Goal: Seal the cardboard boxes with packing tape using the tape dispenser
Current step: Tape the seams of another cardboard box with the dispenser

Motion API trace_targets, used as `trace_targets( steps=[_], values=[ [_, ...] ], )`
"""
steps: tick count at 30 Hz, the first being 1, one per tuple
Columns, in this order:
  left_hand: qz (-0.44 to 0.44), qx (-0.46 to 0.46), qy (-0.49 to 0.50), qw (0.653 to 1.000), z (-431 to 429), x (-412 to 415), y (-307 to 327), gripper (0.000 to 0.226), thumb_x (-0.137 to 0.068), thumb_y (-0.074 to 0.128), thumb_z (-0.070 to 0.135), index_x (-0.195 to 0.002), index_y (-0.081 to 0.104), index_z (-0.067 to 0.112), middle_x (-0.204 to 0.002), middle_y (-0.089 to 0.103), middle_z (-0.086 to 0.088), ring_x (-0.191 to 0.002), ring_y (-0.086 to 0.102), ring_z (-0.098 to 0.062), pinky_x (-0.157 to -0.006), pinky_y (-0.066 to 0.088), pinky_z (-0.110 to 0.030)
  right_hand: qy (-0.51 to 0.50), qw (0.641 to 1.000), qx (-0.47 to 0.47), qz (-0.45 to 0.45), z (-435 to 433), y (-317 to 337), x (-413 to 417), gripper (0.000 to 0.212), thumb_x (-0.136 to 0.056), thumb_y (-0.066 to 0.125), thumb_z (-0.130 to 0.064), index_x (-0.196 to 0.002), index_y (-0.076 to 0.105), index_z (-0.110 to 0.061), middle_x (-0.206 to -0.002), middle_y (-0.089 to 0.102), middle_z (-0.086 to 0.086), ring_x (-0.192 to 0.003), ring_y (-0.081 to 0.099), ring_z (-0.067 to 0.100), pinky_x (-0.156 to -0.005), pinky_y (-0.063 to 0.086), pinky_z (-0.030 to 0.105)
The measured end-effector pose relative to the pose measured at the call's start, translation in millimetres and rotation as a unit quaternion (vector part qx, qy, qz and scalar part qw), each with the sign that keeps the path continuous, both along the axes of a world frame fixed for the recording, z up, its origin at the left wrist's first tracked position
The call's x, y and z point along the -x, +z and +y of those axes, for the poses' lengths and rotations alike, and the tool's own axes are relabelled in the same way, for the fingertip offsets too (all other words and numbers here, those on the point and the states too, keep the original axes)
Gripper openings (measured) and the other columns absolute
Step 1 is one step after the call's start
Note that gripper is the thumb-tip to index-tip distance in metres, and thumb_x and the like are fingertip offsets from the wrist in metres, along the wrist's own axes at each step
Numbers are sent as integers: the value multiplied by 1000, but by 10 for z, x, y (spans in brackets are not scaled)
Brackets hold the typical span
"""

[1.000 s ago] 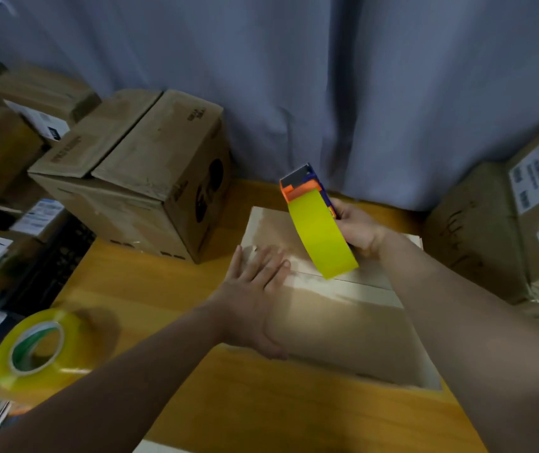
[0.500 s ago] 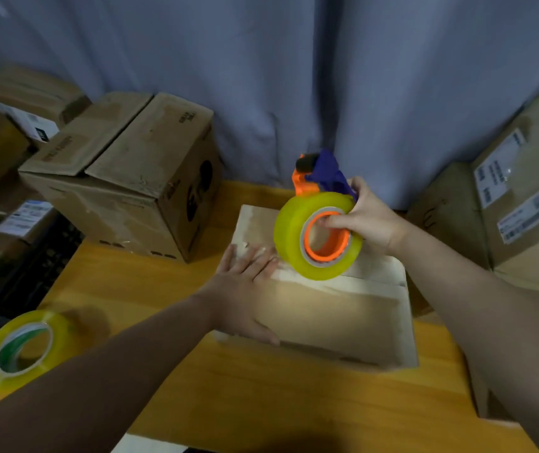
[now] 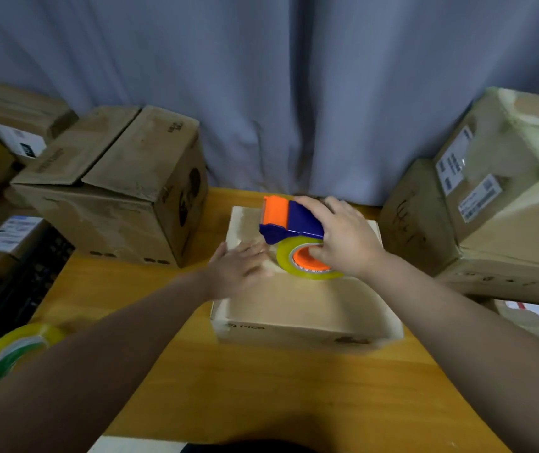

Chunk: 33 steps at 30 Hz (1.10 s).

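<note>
A flat pale cardboard box (image 3: 297,308) lies on the wooden table (image 3: 261,387) in front of me. My right hand (image 3: 346,237) grips a blue and orange tape dispenser (image 3: 291,220) with a yellow tape roll (image 3: 286,261). The dispenser lies on its side over the box's far half, its orange end pointing left. My left hand (image 3: 238,268) rests flat on the box's top near the left edge, fingers straight, just left of the roll.
A large brown box (image 3: 111,188) stands at the back left of the table. Stacked boxes (image 3: 503,204) crowd the right side. A spare yellow tape roll (image 3: 10,354) sits at the left edge. A grey curtain (image 3: 294,93) hangs behind.
My right hand has turned the dispenser and lowered it from above the box down onto the far half of the top. My left hand stays pressed on the box.
</note>
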<state>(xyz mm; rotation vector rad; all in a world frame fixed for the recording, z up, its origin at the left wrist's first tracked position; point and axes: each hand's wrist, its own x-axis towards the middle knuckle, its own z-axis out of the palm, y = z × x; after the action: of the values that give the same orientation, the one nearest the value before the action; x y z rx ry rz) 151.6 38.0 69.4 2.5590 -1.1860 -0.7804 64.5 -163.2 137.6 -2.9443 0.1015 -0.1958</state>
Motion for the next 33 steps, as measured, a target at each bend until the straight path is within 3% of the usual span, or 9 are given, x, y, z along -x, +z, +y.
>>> trace_targets(
  steps=[2, 4, 6, 8, 10, 13, 16, 27, 33],
  values=[
    [146, 167, 182, 958, -21, -47, 210, 41, -103, 32, 36, -132, 52, 14, -139, 50, -9, -128, 45, -22, -98, 40, -39, 0, 1000, 5, 3, 5, -2, 10, 87, -77, 75, -35, -148, 25, -31, -124, 48, 3, -112, 45, 23, -91, 40, 31],
    [192, 297, 301, 886, -55, -54, 450, 39, -103, 31, 36, -103, 64, 15, -113, 65, -6, -107, 58, -20, -78, 44, -28, 0, 1000, 5, 3, 15, 9, 17, 87, -77, 75, -36, -148, 24, -31, -126, 47, 2, -114, 43, 21, -91, 39, 30],
    [260, 291, 324, 861, -133, -74, 642, 62, -97, 19, 60, -96, 64, 17, -101, 69, -6, -98, 63, -21, -75, 46, -27, 0, 1000, 6, 4, 26, 18, 19, 87, -78, 75, -36, -148, 24, -31, -127, 46, 1, -115, 42, 20, -91, 38, 29],
    [341, 236, 312, 855, -218, -78, 751, 83, -86, 8, 75, -108, 62, 16, -104, 68, -10, -92, 66, -22, -71, 50, -28, -2, 1000, 0, 6, 29, 16, 24, 86, -78, 75, -37, -148, 24, -30, -128, 46, 1, -116, 42, 19, -90, 38, 28],
    [358, 218, 299, 857, -264, -84, 792, 86, -83, 12, 77, -117, 58, 13, -105, 68, -12, -85, 65, -20, -67, 50, -27, -6, 1000, -7, 2, 21, 14, 38, 86, -77, 75, -36, -147, 26, -30, -127, 47, 1, -115, 42, 19, -91, 38, 29],
    [350, 244, 291, 856, -233, -86, 761, 70, -91, 28, 68, -113, 58, 8, -91, 65, -8, -72, 58, -14, -62, 46, -23, -13, 1000, -16, -1, -3, 14, 70, 86, -77, 75, -35, -147, 26, -30, -127, 47, 1, -115, 43, 20, -91, 39, 30],
    [375, 299, 289, 829, -182, -119, 733, 47, -99, 39, 46, -110, 59, 5, -86, 59, -10, -65, 52, -13, -59, 43, -22, -7, 1000, -13, 1, -6, 14, 80, 87, -78, 75, -36, -148, 24, -30, -128, 46, 1, -116, 42, 18, -87, 36, 26],
    [364, 290, 270, 843, -87, -201, 726, 12, -98, 51, 24, -105, 59, 20, -106, 67, -7, -100, 65, -19, -78, 53, -25, 18, 998, -21, 48, 0, 74, 49, 93, -80, 73, -42, -151, 14, -33, -132, 42, 0, -117, 41, 15, -81, 39, 21],
    [346, 271, 290, 850, -85, -252, 781, 16, -94, 58, 19, -105, 63, 10, -103, 69, -11, -98, 67, -20, -82, 55, -27, 57, 993, 46, 93, -13, 156, -35, 93, -87, 59, -53, -150, -8, -42, -126, 43, 3, -111, 44, 17, -77, 34, 23]
  ],
)
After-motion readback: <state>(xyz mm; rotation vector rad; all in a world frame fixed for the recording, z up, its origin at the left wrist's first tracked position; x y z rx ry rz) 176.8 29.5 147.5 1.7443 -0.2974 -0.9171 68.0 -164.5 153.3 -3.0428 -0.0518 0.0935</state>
